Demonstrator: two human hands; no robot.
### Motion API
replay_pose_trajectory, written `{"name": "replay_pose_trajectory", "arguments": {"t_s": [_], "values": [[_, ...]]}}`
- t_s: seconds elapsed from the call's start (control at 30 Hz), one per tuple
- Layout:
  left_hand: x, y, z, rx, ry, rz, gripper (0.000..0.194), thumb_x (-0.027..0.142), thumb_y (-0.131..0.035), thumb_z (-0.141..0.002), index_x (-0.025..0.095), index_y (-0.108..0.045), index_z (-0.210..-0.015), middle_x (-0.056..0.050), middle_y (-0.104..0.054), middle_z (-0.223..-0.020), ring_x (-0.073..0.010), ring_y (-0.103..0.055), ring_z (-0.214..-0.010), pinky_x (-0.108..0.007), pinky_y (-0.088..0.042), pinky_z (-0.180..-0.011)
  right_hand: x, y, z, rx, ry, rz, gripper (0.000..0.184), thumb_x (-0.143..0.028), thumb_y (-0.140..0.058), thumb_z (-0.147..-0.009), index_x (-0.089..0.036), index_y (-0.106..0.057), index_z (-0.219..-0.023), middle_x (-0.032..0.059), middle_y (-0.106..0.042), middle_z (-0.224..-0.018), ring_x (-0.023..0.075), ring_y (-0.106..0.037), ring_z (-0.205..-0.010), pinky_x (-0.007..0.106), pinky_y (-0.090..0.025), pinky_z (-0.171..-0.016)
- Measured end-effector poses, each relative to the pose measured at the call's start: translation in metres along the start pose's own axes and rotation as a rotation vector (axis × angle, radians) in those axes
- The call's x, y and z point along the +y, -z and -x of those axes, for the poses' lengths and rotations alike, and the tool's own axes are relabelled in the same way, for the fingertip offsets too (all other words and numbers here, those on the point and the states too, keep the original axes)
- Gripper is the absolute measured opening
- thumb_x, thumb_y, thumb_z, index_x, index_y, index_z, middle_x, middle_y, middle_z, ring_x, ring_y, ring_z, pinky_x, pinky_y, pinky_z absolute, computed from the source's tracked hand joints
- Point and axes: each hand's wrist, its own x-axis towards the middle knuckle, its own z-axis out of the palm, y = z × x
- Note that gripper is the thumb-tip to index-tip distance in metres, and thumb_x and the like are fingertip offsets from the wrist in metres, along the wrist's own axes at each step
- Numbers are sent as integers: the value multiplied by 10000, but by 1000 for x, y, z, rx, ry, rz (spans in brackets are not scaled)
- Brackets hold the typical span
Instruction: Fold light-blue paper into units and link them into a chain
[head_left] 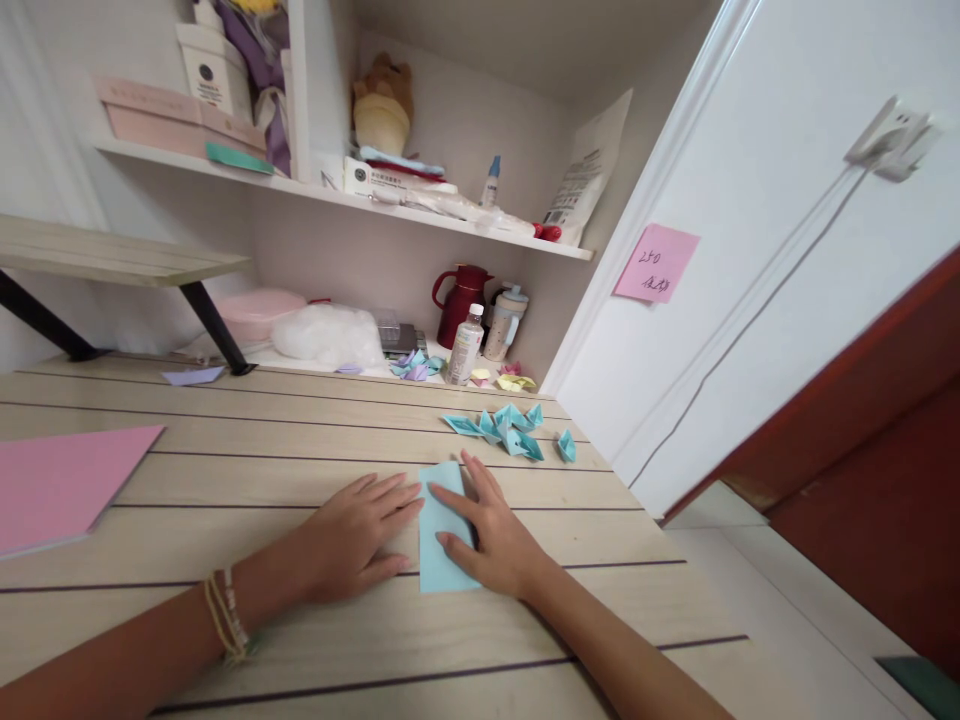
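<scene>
A light blue sheet of paper (444,560), seemingly folded into a tall narrow rectangle, lies flat on the wooden table. My left hand (358,535) rests palm down with fingers stretched, its fingertips at the paper's left edge. On the paper's right side lies my right hand (491,535), fingers spread, with the index finger and thumb over the sheet. Neither hand grips anything. Beyond the right hand sit several folded blue paper pieces (510,430), and a small blue folded piece (566,446) stands apart to their right.
A pink sheet stack (67,485) lies at the left, below a small raised shelf (112,250) on black legs. At the back stand a bottle (466,345), a red jug (459,305) and a tumbler (506,325). Purple and blue folded papers (415,366) lie beside the bottle.
</scene>
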Motion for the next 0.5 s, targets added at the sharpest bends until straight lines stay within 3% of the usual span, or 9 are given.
{"name": "replay_pose_trajectory", "arguments": {"t_s": [0.1, 0.2, 0.27, 0.4, 0.5], "values": [[4, 2, -2, 13, -15, -36, 543, 470, -437, -811, 228, -390, -1295, -86, -337, -1400, -296, -230, -1294, -472, -187, -1035, -1, -2, -2, 132, -177, -117, 738, -385, -658, -671, -259, -335, -1322, 114, -268, -1391, 322, -307, -1237, 497, -324, -968], [5, 2, -3, 27, -42, -41, 538, 451, -451, -810, 222, -390, -1293, -90, -317, -1410, -294, -220, -1298, -468, -192, -1037, -2, -4, -7, 140, -344, -406, 702, -387, -615, -710, -260, -307, -1328, 102, -522, -1151, 217, -576, -887, 402, -481, -781], [4, 2, -2, 49, -48, -20, 526, 441, -466, -806, 232, -403, -1284, -86, -320, -1409, -295, -227, -1295, -471, -201, -1037, -1, -6, -10, 123, -399, -573, 629, -355, -620, -705, -260, -384, -1281, 76, -571, -1059, 159, -588, -716, 341, -503, -682], [3, 0, -4, 123, 2, 148, 449, 425, -489, -799, 249, -496, -1211, -79, -395, -1362, -293, -310, -1256, -472, -243, -1028, -1, -5, -12, 119, -441, -712, 498, -302, -665, -647, -212, -549, -1123, 17, -615, -794, 122, -546, -578, 294, -477, -592], [4, 0, -9, 326, 224, 520, 389, 414, -487, -801, 235, -548, -1141, -82, -506, -1257, -251, -470, -1140, -409, -393, -945, -6, -1, -10, 118, -461, -845, 478, -304, -669, -644, -182, -563, -1094, -16, -583, -628, 137, -553, -576, 281, -467, -567]]}}
